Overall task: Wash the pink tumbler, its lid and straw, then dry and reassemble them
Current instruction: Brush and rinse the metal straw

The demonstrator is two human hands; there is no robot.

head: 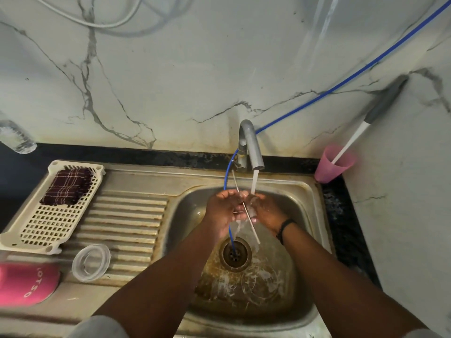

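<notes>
Both hands are meeting under the water running from the grey metal tap [251, 145], over the stainless steel sink [310, 311]. The left hand [223, 208] and right hand [264, 211] are cupping a thin clear straw [251, 224] between their curled fingers. The pink tumbler [26, 284] is lying on its side on the ribbed drainboard [127, 215], with the clear round lid [90, 262] just beside it.

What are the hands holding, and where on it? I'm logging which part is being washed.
The straw, by its middle, between the left hand and right hand under the running tap.
</notes>
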